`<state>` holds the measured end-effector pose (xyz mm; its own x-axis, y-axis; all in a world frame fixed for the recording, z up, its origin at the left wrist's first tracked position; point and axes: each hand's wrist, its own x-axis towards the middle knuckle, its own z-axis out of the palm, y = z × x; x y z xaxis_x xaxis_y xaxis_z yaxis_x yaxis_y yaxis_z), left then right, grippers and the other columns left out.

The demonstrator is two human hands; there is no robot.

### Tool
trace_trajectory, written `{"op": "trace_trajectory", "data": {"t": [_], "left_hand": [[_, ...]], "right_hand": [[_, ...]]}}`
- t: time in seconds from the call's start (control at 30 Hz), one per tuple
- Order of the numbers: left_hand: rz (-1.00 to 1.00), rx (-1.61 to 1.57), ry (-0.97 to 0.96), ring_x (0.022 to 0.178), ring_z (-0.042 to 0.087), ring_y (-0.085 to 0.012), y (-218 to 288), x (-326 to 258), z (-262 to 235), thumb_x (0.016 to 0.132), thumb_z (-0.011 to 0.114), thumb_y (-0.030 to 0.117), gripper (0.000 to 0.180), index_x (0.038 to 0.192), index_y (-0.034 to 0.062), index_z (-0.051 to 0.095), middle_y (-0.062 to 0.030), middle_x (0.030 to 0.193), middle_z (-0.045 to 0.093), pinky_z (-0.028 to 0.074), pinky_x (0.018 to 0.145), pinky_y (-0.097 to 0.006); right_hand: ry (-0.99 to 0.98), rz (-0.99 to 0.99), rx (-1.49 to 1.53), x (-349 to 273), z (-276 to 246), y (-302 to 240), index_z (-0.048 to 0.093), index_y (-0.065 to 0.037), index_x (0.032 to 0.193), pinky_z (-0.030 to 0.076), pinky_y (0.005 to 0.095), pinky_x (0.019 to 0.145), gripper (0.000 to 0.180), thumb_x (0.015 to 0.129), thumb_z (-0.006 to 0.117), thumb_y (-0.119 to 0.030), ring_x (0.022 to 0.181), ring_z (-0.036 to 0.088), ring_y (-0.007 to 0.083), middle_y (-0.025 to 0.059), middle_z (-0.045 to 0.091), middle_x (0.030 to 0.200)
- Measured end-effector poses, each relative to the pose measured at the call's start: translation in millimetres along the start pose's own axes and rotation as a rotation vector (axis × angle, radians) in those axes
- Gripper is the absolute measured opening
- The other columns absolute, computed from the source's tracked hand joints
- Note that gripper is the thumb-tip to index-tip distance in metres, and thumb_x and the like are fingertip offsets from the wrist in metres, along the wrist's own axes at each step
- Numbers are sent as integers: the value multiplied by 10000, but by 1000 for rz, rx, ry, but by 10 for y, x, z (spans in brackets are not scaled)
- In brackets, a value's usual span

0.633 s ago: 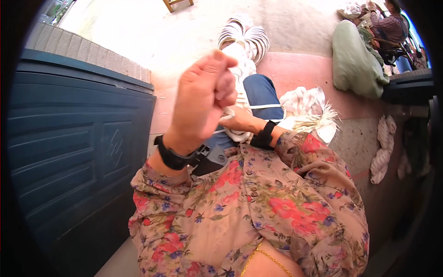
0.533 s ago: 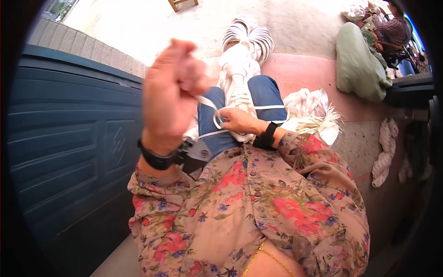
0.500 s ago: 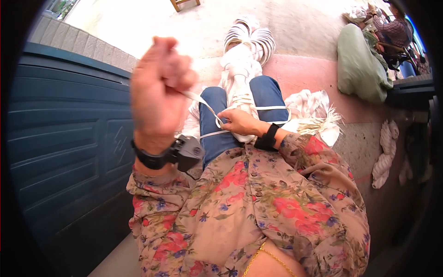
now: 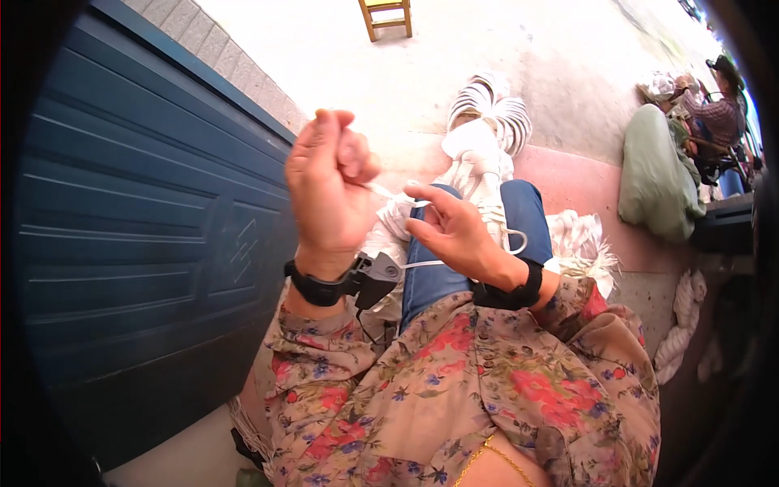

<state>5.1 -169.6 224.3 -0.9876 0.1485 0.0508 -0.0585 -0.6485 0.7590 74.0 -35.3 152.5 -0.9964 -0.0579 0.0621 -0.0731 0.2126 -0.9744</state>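
Mid-tie: left hand (image 4: 329, 191) raised, pinching thin white cotton cord (image 4: 398, 196) taut; right hand (image 4: 454, 231) loosely holding its loop over blue-jeaned knee (image 4: 519, 213); probably needs steady pull next

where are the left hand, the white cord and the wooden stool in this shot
left hand (image 4: 329, 183), head view, on the back of the raised fist
white cord (image 4: 398, 195), head view, on the taut stretch between the hands
wooden stool (image 4: 386, 15), head view, on its legs at the top edge
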Motion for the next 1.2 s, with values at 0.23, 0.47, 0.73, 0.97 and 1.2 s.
{"op": "trace_trajectory", "data": {"t": [0.23,0.47,0.73,0.97,1.2], "left_hand": [[-49,133,-152,618,421,-71,-342,9,-5,922,456,213,247,959,-18,534,-2,692,472,363,584,-194],[-297,486,-398,975,515,-156,-954,123,-362,950,357,244,349,1118,-31,493,-116,1020,561,388,865,-278],[-487,538,-745,659,493,-107,-1380,12,41,925,417,334,402,998,-31,567,-30,714,552,390,576,-238],[-195,1263,-228,524,352,-43,-776,413,-904,874,496,161,196,896,15,625,56,583,430,285,466,-194],[-239,1247,82,518,421,-37,-705,289,-1309,841,532,128,143,880,28,625,33,604,502,334,463,-192]], "right_hand": [[9,-91,11,146,-22,27,597,4,925,387,262,494,145,824,566,-96,530,454,114,118,512,604],[-81,188,302,-65,-629,77,600,-2,994,341,185,503,290,920,465,-249,581,417,31,-34,472,639],[-112,300,441,-208,-1128,189,532,-6,1133,330,157,500,307,898,504,-201,579,415,35,-22,512,706],[491,208,-301,-629,-2137,723,542,-14,1047,398,267,752,260,892,423,-186,830,478,135,77,548,907],[1263,-171,-16,-1128,-3103,767,566,-37,1056,259,162,397,214,910,466,-157,478,312,3,-59,380,587]]}}
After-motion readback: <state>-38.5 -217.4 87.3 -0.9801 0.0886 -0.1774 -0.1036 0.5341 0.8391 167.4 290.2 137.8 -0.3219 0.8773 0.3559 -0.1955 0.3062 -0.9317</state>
